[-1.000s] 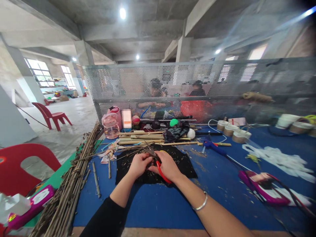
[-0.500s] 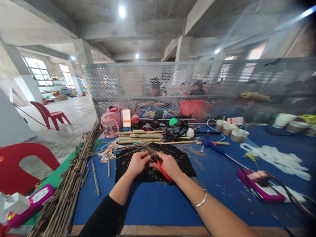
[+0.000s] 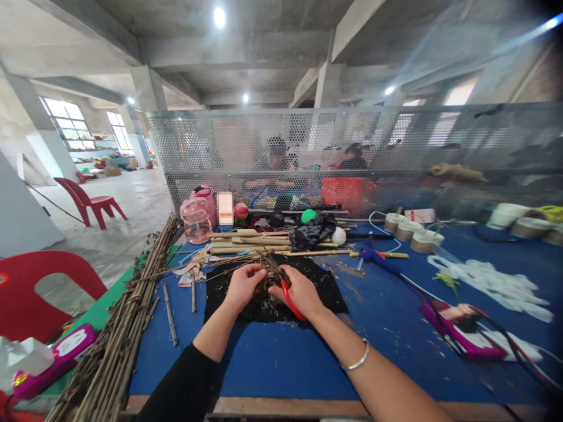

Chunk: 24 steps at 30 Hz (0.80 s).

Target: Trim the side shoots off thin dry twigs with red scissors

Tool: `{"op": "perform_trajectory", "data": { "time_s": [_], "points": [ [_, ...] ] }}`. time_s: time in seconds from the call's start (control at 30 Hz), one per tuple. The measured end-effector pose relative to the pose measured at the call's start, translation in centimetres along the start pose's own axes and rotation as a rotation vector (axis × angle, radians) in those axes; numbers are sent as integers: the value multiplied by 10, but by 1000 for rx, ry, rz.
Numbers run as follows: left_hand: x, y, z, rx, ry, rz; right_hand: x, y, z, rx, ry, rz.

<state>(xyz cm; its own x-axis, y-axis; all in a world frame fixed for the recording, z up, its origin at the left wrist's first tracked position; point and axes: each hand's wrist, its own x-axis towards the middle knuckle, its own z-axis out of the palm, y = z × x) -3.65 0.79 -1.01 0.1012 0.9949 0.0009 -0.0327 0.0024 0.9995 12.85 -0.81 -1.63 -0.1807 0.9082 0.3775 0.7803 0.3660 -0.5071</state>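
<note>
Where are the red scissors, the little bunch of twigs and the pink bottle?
Red-handled metal scissors (image 3: 289,298): head view, on the red handle loop.
Small bunch of thin brown twigs (image 3: 267,274): head view, on the stems' middle.
Clear pink plastic bottle (image 3: 196,223): head view, on its round body.

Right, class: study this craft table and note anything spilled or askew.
Brown twig clippings are scattered over the black cloth and spill onto the blue table cover beside it. Left of the cloth, short loose sticks lie at odd angles. The left hand grips thin twigs; the right hand, red-handled scissors.
</note>
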Motion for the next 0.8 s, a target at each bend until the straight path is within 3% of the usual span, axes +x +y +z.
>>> {"op": "perform_trajectory", "data": {
  "time_s": [0.17, 0.37, 0.6, 0.8],
  "points": [
    [3, -3, 0, 8, 44, 22, 0, 0, 6, 42, 15, -83],
    [2, -4, 1, 48, 12, 100, 0, -2, 7, 68, 31, -129],
    [-4, 3, 3, -139, -53, -101, 0, -4, 8, 141, 35, -165],
    [-5, 4, 5, -180, -49, -89, 0, -5, 7, 168, 41, -186]
  ]
}}
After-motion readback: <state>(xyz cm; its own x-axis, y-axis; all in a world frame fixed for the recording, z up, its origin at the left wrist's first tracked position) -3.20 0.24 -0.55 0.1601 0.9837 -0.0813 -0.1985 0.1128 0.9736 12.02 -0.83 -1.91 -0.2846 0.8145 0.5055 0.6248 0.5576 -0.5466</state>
